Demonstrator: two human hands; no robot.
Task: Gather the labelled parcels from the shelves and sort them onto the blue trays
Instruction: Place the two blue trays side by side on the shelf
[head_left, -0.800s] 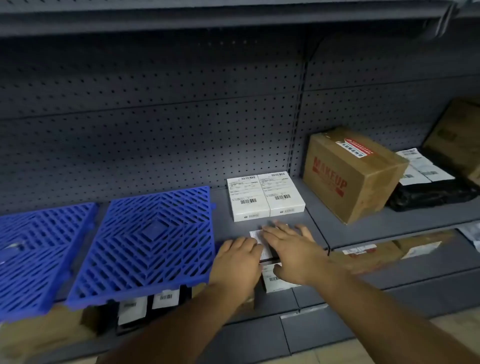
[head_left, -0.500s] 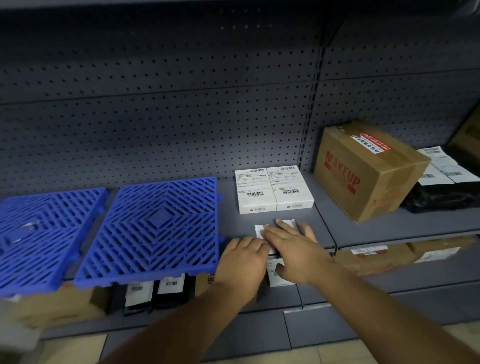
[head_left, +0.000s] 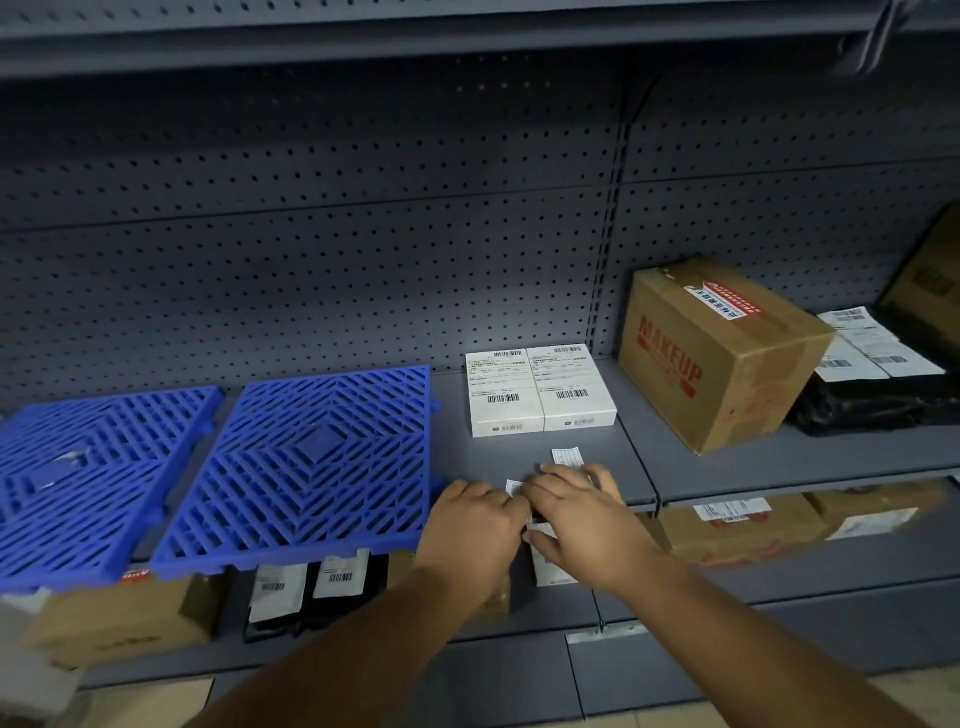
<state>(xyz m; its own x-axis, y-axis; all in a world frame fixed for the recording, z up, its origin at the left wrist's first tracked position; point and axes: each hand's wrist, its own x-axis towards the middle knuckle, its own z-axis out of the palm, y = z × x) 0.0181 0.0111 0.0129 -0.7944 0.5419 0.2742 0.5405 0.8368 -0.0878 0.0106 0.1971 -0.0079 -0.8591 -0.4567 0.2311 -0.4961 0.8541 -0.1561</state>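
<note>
Two blue grid trays lie side by side on the grey shelf, one (head_left: 311, 462) in the middle and one (head_left: 93, 483) at the left. Right of them stand two white labelled boxes (head_left: 540, 389), touching each other. In front of those, at the shelf's front edge, lies a small flat parcel with a white label (head_left: 567, 457), mostly hidden under my hands. My left hand (head_left: 472, 525) curls over its left end. My right hand (head_left: 576, 509) lies across its top, with the thumb under the front edge.
A brown "MAKEUP" carton (head_left: 717, 358) stands on the shelf to the right, with black labelled bags (head_left: 872, 384) beyond it. The lower shelf holds cardboard boxes (head_left: 124, 613), dark labelled pouches (head_left: 306, 587) and more cartons (head_left: 743, 525). A pegboard wall backs the shelves.
Both hands stay on the flat parcel at the shelf edge. Only the camera view has shifted a little.
</note>
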